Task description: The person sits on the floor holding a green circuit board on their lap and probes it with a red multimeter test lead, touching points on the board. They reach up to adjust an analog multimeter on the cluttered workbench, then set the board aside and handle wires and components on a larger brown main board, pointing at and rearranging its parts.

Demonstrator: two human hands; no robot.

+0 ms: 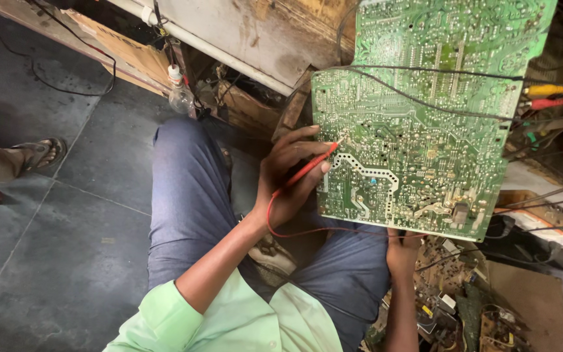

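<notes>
My left hand (288, 176) is clenched around one red probe (311, 168), pinched pen-fashion between thumb and fingers, its tip touching the solder side of the green circuit board (418, 130) near the board's left edge. One thin red lead (275, 225) loops from the probe down past my wrist and runs under the board's lower edge. My right hand (402, 251) sits beneath the bottom edge of the board, propping it up; the board hides the fingers, so I cannot tell how that grip is closed.

The board stands tilted over my lap, above my knees, with its upper part leaning toward the wooden bench (255, 32) behind it. I judge it light and stiff but fragile: the solder points are sharp and the traces easily scratched, so the bare edges are the places to hold it, never the face. The probe is light, rigid and slim, best held near its tip.

I count one board in hand, one probe, two black wires (425, 101) crossing the board's face, and one clear bottle (179, 91) on the floor (66, 248).
</notes>
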